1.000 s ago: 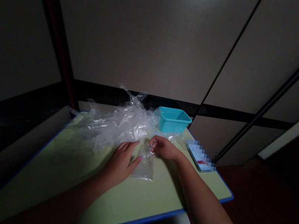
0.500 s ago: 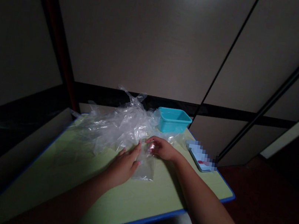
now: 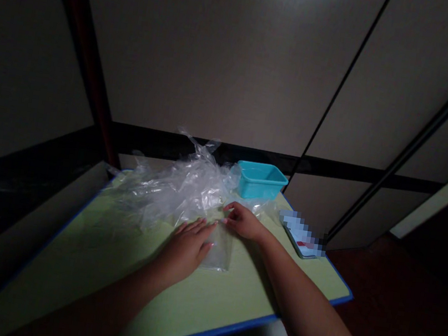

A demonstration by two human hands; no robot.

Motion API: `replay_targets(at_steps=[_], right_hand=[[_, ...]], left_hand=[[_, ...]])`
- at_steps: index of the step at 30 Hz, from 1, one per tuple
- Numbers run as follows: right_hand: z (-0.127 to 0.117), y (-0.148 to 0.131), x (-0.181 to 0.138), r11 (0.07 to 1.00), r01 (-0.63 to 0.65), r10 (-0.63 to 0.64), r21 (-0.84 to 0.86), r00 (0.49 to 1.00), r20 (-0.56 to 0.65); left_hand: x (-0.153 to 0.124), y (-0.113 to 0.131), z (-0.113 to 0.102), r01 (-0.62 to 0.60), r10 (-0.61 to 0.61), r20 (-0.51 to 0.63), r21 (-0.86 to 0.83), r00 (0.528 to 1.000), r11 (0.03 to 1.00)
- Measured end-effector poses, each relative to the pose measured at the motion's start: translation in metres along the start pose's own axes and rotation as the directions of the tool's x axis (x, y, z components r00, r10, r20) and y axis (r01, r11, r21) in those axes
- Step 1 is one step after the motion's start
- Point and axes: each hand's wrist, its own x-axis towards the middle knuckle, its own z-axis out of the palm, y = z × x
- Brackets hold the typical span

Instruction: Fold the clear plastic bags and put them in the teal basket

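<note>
A small clear plastic bag (image 3: 219, 253) lies flat on the green table (image 3: 117, 264). My left hand (image 3: 185, 247) rests flat on the bag's left side, fingers stretched out. My right hand (image 3: 244, 221) pinches the bag's top edge with curled fingers. Just behind both hands sits a crumpled heap of clear plastic bags (image 3: 170, 189).
A teal plastic tub (image 3: 259, 180) stands at the table's far edge, right of the heap. A phone (image 3: 301, 237) lies near the right edge. The table has a blue rim and a dark wall panel stands behind it.
My left hand has slid from beside the small bag onto it and flattened. My right hand has lowered the bag's top edge toward the table.
</note>
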Motion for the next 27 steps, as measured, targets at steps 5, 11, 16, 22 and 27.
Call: replay_targets(at_steps=[5, 11, 16, 22, 27], right_hand=[[-0.003, 0.001, 0.001, 0.994, -0.111, 0.112, 0.022, 0.993, -0.023], [0.001, -0.001, 0.003, 0.986, -0.124, 0.122, 0.112, 0.992, 0.025], [0.002, -0.005, 0.001, 0.976, -0.072, 0.066, 0.205, 0.997, 0.038], [0.005, -0.009, 0.0, 0.968, 0.09, -0.098, 0.236, 0.995, 0.025], [0.011, -0.005, 0.002, 0.975, 0.124, -0.126, 0.185, 0.992, 0.002]], left_hand=[[-0.003, 0.001, -0.002, -0.026, 0.026, 0.028, 0.001, 0.999, 1.0], [-0.002, -0.001, 0.001, -0.014, 0.015, 0.065, -0.012, 0.998, 1.0], [0.0, -0.002, 0.002, -0.017, 0.02, 0.06, -0.058, 0.998, 0.998], [0.001, -0.002, 0.0, -0.04, 0.043, 0.033, -0.085, 0.999, 0.996], [0.001, 0.001, -0.003, -0.002, 0.003, 0.034, -0.029, 0.999, 1.0]])
